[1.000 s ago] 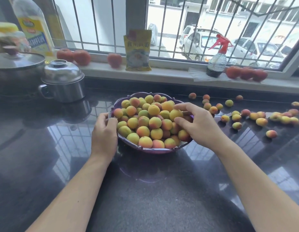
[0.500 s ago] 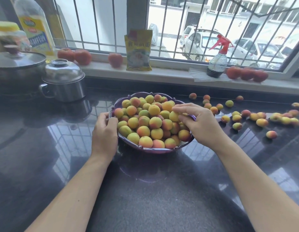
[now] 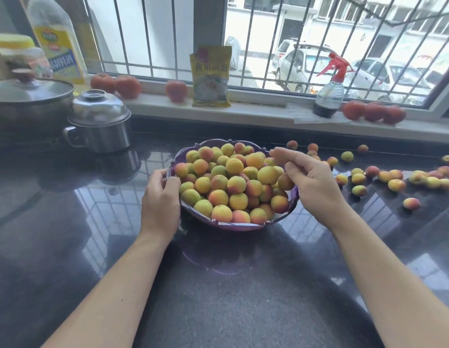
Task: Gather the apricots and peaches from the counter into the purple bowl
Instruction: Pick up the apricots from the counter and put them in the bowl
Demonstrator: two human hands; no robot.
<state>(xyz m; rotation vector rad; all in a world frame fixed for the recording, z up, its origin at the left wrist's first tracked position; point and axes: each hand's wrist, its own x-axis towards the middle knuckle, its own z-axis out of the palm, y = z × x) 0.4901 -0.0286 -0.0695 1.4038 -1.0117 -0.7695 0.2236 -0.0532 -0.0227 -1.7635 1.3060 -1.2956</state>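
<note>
Left hand (image 3: pixel 160 202) gripping the purple bowl's (image 3: pixel 239 226) left rim mid-counter, right hand (image 3: pixel 311 180) over its right rim, fingers loosely curled, empty, loose fruit (image 3: pixel 394 180) along the counter's (image 3: pixel 231 297) far-right edge

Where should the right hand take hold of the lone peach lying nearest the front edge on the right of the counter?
Probably across its round middle, from above. The lone reddish-yellow peach sits apart from the other loose fruit on the flat dark counter, so thumb and fingers of the right hand can close on opposite sides unobstructed.

Left hand (image 3: pixel 161 202) curled — right hand (image 3: pixel 310 183) loosely open
</note>
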